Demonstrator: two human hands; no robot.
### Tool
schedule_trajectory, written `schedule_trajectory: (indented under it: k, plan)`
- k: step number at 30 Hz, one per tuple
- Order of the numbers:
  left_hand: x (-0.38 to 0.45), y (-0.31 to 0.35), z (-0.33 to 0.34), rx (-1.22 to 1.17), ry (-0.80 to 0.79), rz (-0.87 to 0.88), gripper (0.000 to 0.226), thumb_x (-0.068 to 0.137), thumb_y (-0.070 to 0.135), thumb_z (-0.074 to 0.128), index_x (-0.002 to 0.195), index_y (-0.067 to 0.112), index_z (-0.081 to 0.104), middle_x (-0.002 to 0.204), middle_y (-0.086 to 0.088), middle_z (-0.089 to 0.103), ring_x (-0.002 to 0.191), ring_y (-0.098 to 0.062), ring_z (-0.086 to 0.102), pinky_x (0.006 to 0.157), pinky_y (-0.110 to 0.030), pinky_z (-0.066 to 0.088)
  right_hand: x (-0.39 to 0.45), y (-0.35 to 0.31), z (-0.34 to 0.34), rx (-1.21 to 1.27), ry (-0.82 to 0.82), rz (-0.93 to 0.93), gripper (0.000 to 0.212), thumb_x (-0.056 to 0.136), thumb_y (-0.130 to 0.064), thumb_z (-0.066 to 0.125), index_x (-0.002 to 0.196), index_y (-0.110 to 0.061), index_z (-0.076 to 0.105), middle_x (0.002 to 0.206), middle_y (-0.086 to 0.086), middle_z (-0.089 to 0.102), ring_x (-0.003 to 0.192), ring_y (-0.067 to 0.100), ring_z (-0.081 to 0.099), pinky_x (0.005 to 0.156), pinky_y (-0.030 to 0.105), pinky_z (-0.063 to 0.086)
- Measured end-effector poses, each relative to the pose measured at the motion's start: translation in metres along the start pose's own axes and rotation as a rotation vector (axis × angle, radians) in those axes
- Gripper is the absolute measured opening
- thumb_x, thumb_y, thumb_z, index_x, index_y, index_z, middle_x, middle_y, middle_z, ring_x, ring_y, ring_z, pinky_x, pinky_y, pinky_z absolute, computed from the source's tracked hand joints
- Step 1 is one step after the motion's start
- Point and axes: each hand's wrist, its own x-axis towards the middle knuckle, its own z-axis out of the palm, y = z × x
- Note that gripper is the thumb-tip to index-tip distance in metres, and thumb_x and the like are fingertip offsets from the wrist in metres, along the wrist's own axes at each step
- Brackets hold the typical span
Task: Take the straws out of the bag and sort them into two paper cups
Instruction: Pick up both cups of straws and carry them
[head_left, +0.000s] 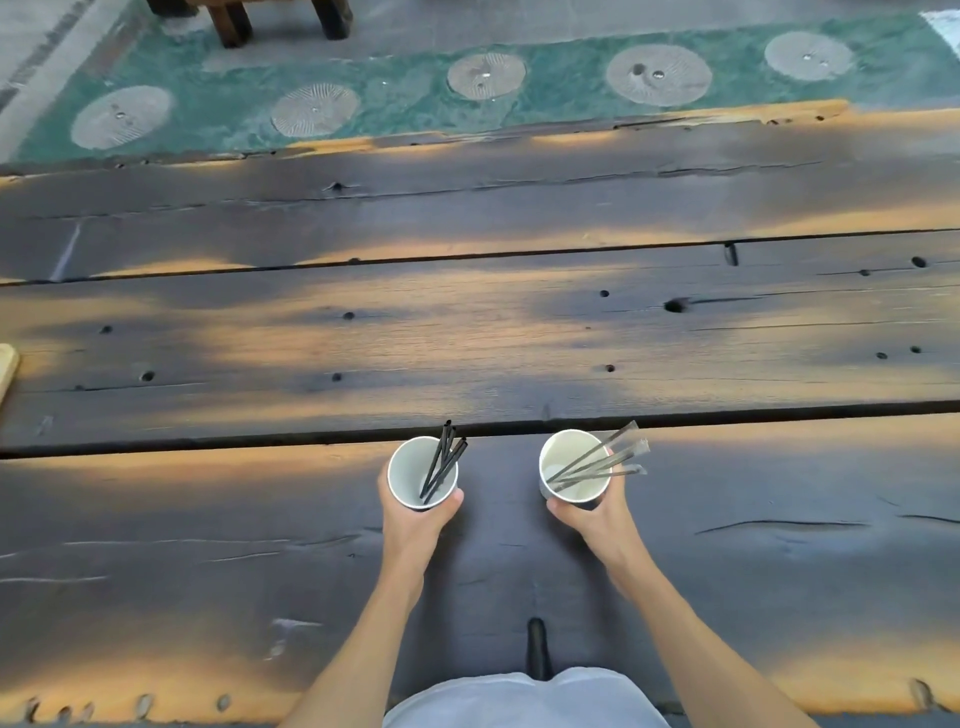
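Note:
Two white paper cups stand near each other on the dark wooden table. The left cup (410, 470) holds several bare black straws (441, 462) leaning to its far right rim. My left hand (415, 519) is wrapped around this cup from below. The right cup (566, 491) holds several straws in clear wrappers (608, 457) that stick out over its right rim. My right hand (597, 514) grips that cup from below. No bag is in view.
The table (467, 322) is made of wide dark planks with gaps and knot holes. A pale wooden board corner (6, 369) shows at the left edge. Beyond the far edge lie a green floor strip with round stone discs (485, 75) and dark furniture legs (234, 23).

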Motion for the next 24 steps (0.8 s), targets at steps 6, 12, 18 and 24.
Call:
schedule_trajectory:
  k: [6, 12, 18, 24]
  plan:
    - [0.007, 0.004, 0.004, 0.019, -0.001, -0.007, 0.076, 0.072, 0.014, 0.088, 0.126, 0.040, 0.042, 0.122, 0.017, 0.060, 0.108, 0.005, 0.058, 0.097, -0.027, 0.046, 0.011, -0.007, -0.003, -0.006, -0.016, -0.009, 0.077, 0.077, -0.014, 0.084, 0.135, -0.034, 0.038, 0.123, -0.008, 0.065, 0.112, 0.003, 0.061, 0.094, 0.024, 0.046]
    - [0.043, 0.029, 0.016, 0.036, -0.004, 0.058, 0.073, 0.069, 0.011, 0.089, 0.127, 0.032, 0.050, 0.122, 0.009, 0.065, 0.111, -0.007, 0.063, 0.097, -0.031, 0.051, 0.038, -0.040, -0.002, 0.034, 0.035, -0.105, 0.069, 0.078, -0.012, 0.083, 0.129, -0.036, 0.044, 0.118, -0.007, 0.068, 0.113, 0.012, 0.063, 0.097, 0.034, 0.050]
    - [0.098, 0.078, 0.041, 0.003, 0.007, 0.122, 0.069, 0.071, 0.008, 0.087, 0.125, 0.029, 0.049, 0.116, 0.014, 0.064, 0.100, 0.011, 0.061, 0.089, -0.021, 0.048, 0.094, -0.102, 0.004, 0.055, 0.097, -0.219, 0.073, 0.074, -0.009, 0.083, 0.131, -0.027, 0.043, 0.107, -0.021, 0.068, 0.104, 0.001, 0.063, 0.082, 0.016, 0.052]
    - [0.173, 0.127, 0.072, -0.022, 0.020, 0.207, 0.072, 0.069, 0.006, 0.088, 0.127, 0.022, 0.049, 0.116, 0.012, 0.064, 0.098, 0.011, 0.061, 0.081, -0.008, 0.046, 0.171, -0.157, 0.017, 0.031, 0.134, -0.298, 0.073, 0.068, -0.011, 0.085, 0.129, -0.019, 0.047, 0.118, -0.002, 0.067, 0.110, 0.012, 0.064, 0.097, 0.036, 0.052]
